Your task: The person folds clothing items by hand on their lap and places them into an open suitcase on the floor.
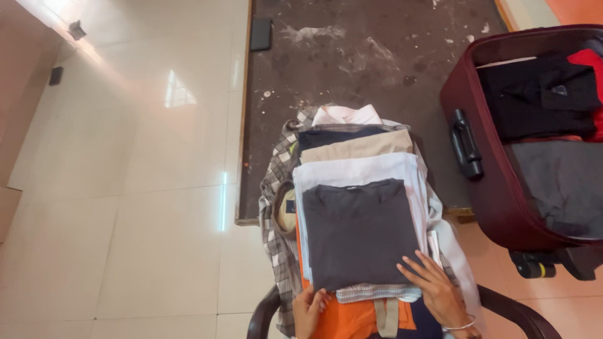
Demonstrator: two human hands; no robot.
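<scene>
a stack of folded clothes (358, 207) is seen piled on a dark-armed chair (509, 307), with a dark grey folded shirt (358, 232) uppermost, a pale blue garment (358, 169) beneath it, and a checked shirt (276, 182) hanging off the left edge. the right hand (436, 289) is laid flat, fingers spread, on the near right corner of the grey shirt; nothing is gripped. the left hand (308, 311) is placed at the near left edge beside an orange garment (352, 320), fingers curled; whether cloth is pinched cannot be told. an open maroon suitcase (496, 188) stands well apart to the right, partly filled. it is judged that the pile may slide or splay if lifted unevenly, since the layers are staggered and the checked shirt overhangs.
</scene>
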